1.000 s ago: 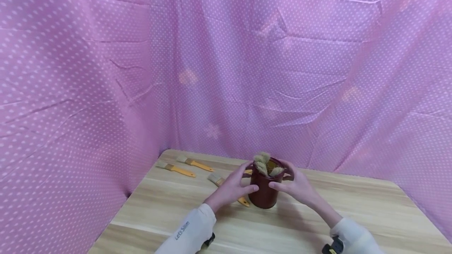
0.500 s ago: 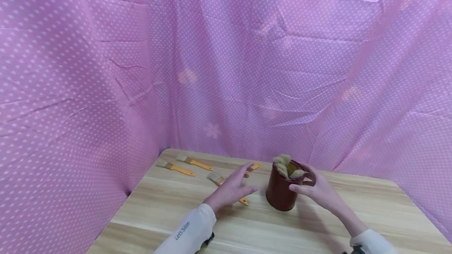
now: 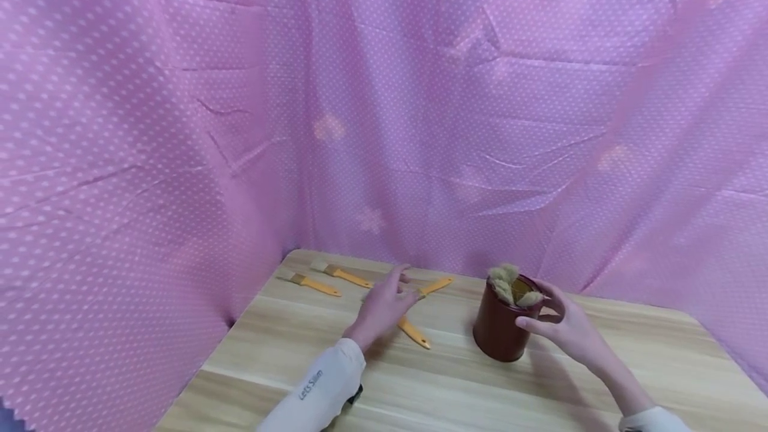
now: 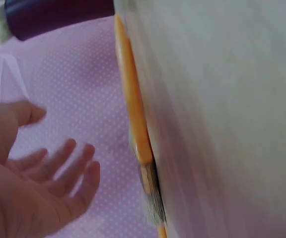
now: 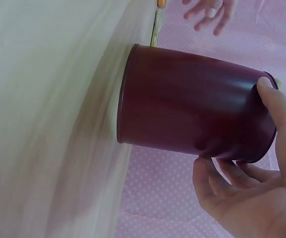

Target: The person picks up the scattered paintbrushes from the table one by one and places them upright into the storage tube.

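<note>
My right hand (image 3: 573, 329) grips a dark red can (image 3: 503, 327) near its rim, the thumb on the near side and the curled fingers around the other. In the right wrist view the can (image 5: 192, 101) stands upright on the table. Fluffy beige tufts (image 3: 507, 282) stick out of its top. My left hand (image 3: 384, 302) hovers over the paintbrushes with loosely spread fingers and nothing in them. One orange-handled paintbrush (image 3: 414, 333) lies partly hidden beneath it, and another handle (image 3: 437, 285) points away to its right. In the left wrist view the hand (image 4: 38, 183) is apart from the nearest paintbrush (image 4: 133, 99).
Two more orange-handled paintbrushes, a nearer one (image 3: 309, 283) and a farther one (image 3: 345, 275), lie at the table's far left. The wooden table (image 3: 456, 385) meets a pink dotted cloth (image 3: 384, 119) at its back and left.
Both hands were at the can; the left hand has let go and shifted left and away over the paintbrushes. My right hand has moved the can to the right.
</note>
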Motion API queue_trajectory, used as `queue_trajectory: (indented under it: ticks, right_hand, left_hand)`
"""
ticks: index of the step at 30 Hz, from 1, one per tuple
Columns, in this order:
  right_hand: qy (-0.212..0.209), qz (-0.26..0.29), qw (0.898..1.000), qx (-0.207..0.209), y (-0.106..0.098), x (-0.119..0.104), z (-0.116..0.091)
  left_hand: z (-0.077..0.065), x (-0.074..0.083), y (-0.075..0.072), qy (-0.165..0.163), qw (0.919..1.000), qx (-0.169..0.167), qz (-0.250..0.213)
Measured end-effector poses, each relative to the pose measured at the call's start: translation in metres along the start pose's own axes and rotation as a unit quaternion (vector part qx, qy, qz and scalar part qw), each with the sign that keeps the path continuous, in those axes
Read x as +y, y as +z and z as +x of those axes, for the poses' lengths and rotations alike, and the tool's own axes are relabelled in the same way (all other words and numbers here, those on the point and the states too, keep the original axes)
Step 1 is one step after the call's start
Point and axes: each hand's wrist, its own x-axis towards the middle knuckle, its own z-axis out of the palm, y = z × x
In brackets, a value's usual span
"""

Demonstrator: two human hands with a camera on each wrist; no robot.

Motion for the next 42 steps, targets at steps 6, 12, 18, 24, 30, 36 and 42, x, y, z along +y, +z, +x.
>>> queue_trajectory:
  ticks: [6,12,18,24,30,36,42]
  right_hand:
    - [-0.008,0.001,1.000,0.001,-0.003,0.004,0.002]
    - [-0.011,-0.010,1.000,0.010,-0.006,0.005,-0.003]
    - [-0.014,-0.014,1.000,0.018,-0.008,0.010,-0.010]
    - [-0.021,-0.011,1.000,0.015,-0.006,0.008,-0.008]
    - [-0.032,-0.008,0.999,0.015,-0.008,0.005,-0.008]
    - [-0.035,-0.003,0.999,0.014,-0.009,0.003,-0.008]
    - [-0.028,-0.015,0.999,0.012,-0.010,0.005,-0.006]
  left_hand:
    - [0.004,-0.014,-0.033,-0.094,0.9893,0.105,0.038]
    - [-0.004,-0.044,-0.080,-0.180,0.9684,0.130,0.114]
    - [-0.020,-0.066,-0.104,-0.215,0.9542,0.100,0.182]
    - [-0.025,-0.074,-0.109,-0.235,0.9367,0.053,0.254]
    - [-0.025,-0.077,-0.108,-0.229,0.9388,0.025,0.256]
    - [-0.023,-0.077,-0.111,-0.217,0.9380,0.017,0.270]
    - [-0.021,-0.078,-0.118,-0.213,0.9410,0.026,0.262]
